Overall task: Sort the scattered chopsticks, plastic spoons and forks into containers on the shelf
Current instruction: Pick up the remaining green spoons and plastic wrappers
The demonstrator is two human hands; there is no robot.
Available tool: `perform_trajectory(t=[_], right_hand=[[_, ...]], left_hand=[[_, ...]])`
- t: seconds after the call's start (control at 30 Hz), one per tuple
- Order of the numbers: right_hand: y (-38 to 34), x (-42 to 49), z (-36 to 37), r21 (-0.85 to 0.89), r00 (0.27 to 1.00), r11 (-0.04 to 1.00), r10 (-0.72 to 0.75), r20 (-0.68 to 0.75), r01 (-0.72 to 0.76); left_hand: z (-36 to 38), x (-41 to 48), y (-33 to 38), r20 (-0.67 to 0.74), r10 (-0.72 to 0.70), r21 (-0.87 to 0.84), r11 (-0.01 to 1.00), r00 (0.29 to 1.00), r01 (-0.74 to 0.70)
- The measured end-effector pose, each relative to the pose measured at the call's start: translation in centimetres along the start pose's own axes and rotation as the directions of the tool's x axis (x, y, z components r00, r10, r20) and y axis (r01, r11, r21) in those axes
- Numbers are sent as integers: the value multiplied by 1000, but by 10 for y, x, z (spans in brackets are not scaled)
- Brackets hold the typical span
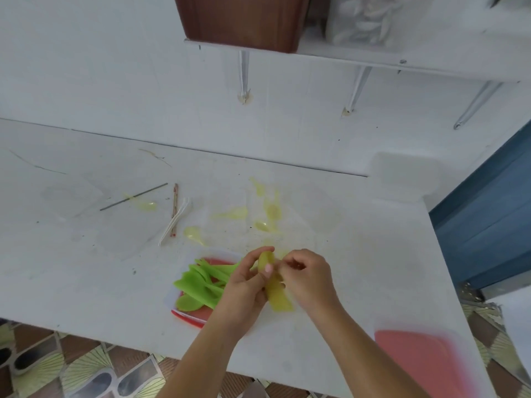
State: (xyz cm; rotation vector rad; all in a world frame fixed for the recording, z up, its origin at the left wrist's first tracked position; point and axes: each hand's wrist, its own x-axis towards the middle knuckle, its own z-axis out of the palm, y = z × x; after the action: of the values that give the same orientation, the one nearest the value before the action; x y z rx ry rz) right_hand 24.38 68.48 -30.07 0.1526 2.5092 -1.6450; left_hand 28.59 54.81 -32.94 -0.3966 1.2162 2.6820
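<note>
My left hand [244, 282] grips a stack of yellow plastic spoons [277, 295] over the white table [86, 268]. My right hand [309, 278] pinches the same stack from the right, fingers curled. Just left of my hands sits a clear container with a red base [198, 314] that holds several green spoons and forks [201, 284]. Loose yellow spoons [232, 214] lie scattered farther back. A wooden chopstick [174, 208], a white plastic utensil [175, 224] and a thin dark stick [133, 196] lie to the left.
A wall shelf [359, 57] hangs above the table, bearing a brown container [241, 21] and a clear container of white utensils [362, 21]. A red lid [416, 360] lies at the table's near right edge. A blue surface [488, 214] stands beyond the right edge.
</note>
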Motion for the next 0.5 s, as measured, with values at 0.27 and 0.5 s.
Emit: perform_trajectory(t=[0.27,0.5], right_hand=[[56,80,19,-689,976,723,115,183,44],[40,78,22,-415,993,910,37,111,13]], left_hand=[[-15,15,41,-22,92,-25,995,996,-93],[-32,20,59,-46,94,36,995,995,-92]])
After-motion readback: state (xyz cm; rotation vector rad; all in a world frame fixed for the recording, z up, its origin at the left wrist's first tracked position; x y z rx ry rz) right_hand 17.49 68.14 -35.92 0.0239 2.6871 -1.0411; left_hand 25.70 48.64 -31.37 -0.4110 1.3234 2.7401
